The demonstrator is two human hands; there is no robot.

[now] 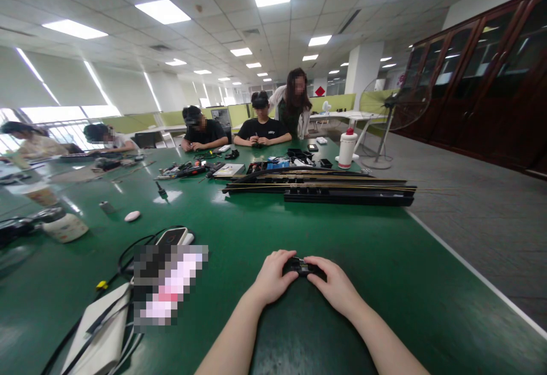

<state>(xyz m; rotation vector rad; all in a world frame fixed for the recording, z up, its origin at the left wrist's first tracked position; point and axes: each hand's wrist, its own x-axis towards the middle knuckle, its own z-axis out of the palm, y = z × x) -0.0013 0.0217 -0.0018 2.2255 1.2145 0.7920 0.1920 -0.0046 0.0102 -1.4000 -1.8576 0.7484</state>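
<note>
Green table [239, 229], near side: L. hand [272, 277] and R. hand [335, 284] grasp opposite ends of a black gadget [303, 269], held between them — handling unfinished, by my est.; what's done vs. left, I can't tell remotely.

Small, elongated black object [303, 269], ends covered

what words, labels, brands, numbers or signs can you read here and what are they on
None can be read.
White print on the black T-shirt: too small and blurred.
White bottle: any print too small.
Red diamond at the back: too small.
Small black object: no readable marking.
</note>
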